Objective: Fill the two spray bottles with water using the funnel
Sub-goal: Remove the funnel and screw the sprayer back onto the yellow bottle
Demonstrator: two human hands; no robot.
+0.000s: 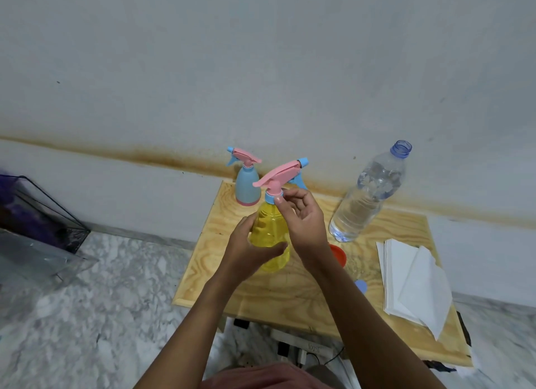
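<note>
A yellow spray bottle with a pink and blue trigger head stands lifted over the wooden table. My left hand grips its yellow body from the left. My right hand pinches the blue collar under the trigger head with thumb and fingers. A second, blue spray bottle with its pink head on stands at the table's far left corner. The orange funnel lies on the table, mostly hidden behind my right wrist.
An uncapped clear water bottle, partly full, stands at the back right of the table. Its blue cap lies near my right forearm. White paper towels lie at the right. A glass tank sits on the marble floor at left.
</note>
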